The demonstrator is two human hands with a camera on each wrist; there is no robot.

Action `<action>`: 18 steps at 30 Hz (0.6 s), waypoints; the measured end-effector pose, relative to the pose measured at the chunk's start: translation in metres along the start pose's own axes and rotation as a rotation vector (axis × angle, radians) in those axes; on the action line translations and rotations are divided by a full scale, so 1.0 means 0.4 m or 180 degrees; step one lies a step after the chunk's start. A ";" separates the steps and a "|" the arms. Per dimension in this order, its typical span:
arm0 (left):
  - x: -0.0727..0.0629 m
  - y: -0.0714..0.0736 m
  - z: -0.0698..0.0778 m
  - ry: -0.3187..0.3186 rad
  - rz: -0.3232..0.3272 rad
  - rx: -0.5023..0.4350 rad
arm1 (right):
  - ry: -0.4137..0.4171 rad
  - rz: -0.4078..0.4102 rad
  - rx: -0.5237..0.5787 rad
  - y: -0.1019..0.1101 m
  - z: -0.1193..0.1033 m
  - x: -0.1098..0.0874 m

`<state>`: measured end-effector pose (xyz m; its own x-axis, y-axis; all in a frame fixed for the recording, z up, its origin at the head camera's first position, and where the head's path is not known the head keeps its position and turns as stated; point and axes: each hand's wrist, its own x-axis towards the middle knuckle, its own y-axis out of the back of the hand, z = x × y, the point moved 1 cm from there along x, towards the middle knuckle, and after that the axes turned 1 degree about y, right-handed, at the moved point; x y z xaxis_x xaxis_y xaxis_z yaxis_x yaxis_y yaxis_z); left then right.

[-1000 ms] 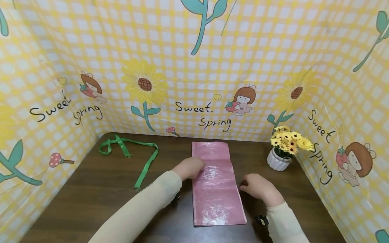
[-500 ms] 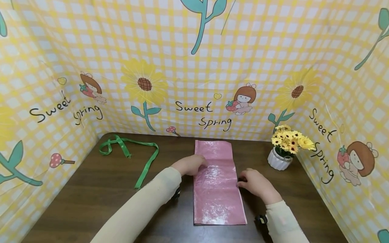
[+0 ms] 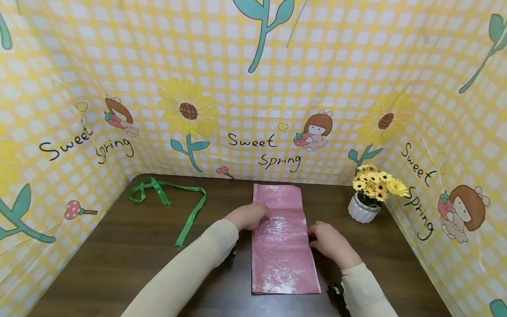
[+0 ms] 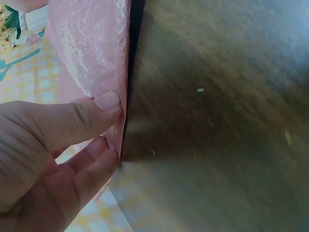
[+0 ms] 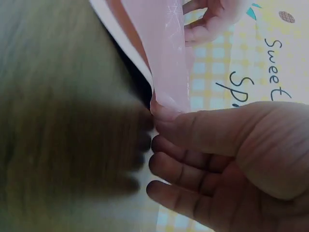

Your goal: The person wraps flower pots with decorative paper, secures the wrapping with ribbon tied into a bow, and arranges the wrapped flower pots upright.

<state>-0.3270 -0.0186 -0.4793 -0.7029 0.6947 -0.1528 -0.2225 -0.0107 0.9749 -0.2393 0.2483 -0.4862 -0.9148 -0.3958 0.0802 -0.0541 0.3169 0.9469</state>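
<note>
A long folded sheet of shiny pink wrapping paper (image 3: pixel 283 264) lies on the table, with creases across it and scuffed whitish patches. My left hand (image 3: pixel 250 215) is at its left edge; the left wrist view shows the thumb on top of the paper (image 4: pixel 91 43) and fingertips at the edge, pinching it. At the right edge, my right hand (image 3: pixel 330 242) pinches the paper between thumb and a finger largely hidden behind the thumb. Its other fingers (image 5: pixel 178 169) spread below, near the table. Separate layers show along that edge in the right wrist view.
A green ribbon (image 3: pixel 192 220) lies loosely looped on the left of the dark wooden table (image 3: pixel 111 264). A white pot of yellow flowers (image 3: pixel 363 209) stands at the back right. Patterned yellow checked cloth (image 3: pixel 253 110) walls in the back and sides.
My right hand has moved left and slightly away from me, from beside the paper onto its right edge. The paper has shifted slightly, while my left hand stays at its left edge.
</note>
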 end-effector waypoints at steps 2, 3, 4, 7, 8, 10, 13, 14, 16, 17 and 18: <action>-0.003 0.000 0.003 0.0023 -0.0012 0.0023 | 0.0036 0.0086 0.0097 0.002 0.004 0.004; -0.005 0.000 0.004 0.0032 -0.0021 0.0013 | 0.0017 0.0134 0.0185 0.006 0.006 0.004; -0.006 0.000 0.005 0.0038 -0.0029 0.0000 | -0.0013 0.0188 0.0291 0.011 0.009 0.005; -0.007 0.000 0.006 0.0045 -0.0061 -0.0008 | -0.0086 0.0284 0.0631 0.024 0.016 0.007; -0.007 0.000 0.006 0.0054 -0.0072 -0.0006 | -0.0117 0.0290 0.0726 0.027 0.018 0.008; -0.005 0.000 0.004 0.0051 -0.0073 0.0012 | -0.0134 0.0284 0.0800 0.030 0.022 0.012; -0.002 0.000 0.002 0.0013 -0.0062 0.0051 | -0.0157 0.0254 0.0843 0.029 0.025 0.017; -0.002 0.000 0.002 -0.0002 -0.0060 0.0063 | -0.0167 0.0250 0.0859 0.028 0.026 0.018; -0.002 -0.001 0.000 -0.0046 -0.0038 0.0112 | -0.0142 0.0235 0.0896 0.026 0.025 0.021; -0.003 0.000 0.000 -0.0055 -0.0032 0.0132 | -0.0114 0.0222 0.0931 0.025 0.023 0.022; -0.003 0.001 0.000 -0.0063 -0.0022 0.0149 | -0.0069 0.0214 0.0934 0.023 0.022 0.023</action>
<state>-0.3262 -0.0196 -0.4787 -0.6878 0.7087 -0.1570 -0.1953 0.0276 0.9804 -0.2516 0.2550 -0.4796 -0.9285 -0.3479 0.1301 -0.1034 0.5785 0.8091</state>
